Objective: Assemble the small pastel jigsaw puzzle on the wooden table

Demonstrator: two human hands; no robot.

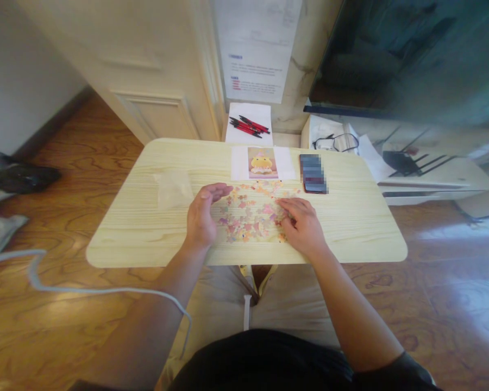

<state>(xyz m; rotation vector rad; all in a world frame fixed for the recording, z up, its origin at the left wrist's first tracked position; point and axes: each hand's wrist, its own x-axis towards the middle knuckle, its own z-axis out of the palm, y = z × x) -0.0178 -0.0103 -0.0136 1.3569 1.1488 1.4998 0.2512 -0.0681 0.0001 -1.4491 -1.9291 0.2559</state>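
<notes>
Many small puzzle pieces [250, 225] in pink, orange and purple lie loosely scattered in the middle of the pale wooden table [126, 228]. At the left side of the spread, my left hand [204, 214] stands on its edge, fingers stretched toward the right, with nothing in it. My right hand [303, 222] rests palm-down at the right side, its fingertips touching some pieces and its thumb apart from the index finger. Beyond the pieces lies a picture of a yellow cartoon figure [263, 163] on white paper. What lies under my right palm is hidden.
A clear plastic bag [174, 189] is on the table's left part, and a phone [313, 174] is at the back right. Red pens [248, 126] sit on white paper behind the table. A white cable [106, 290] crosses above my left forearm.
</notes>
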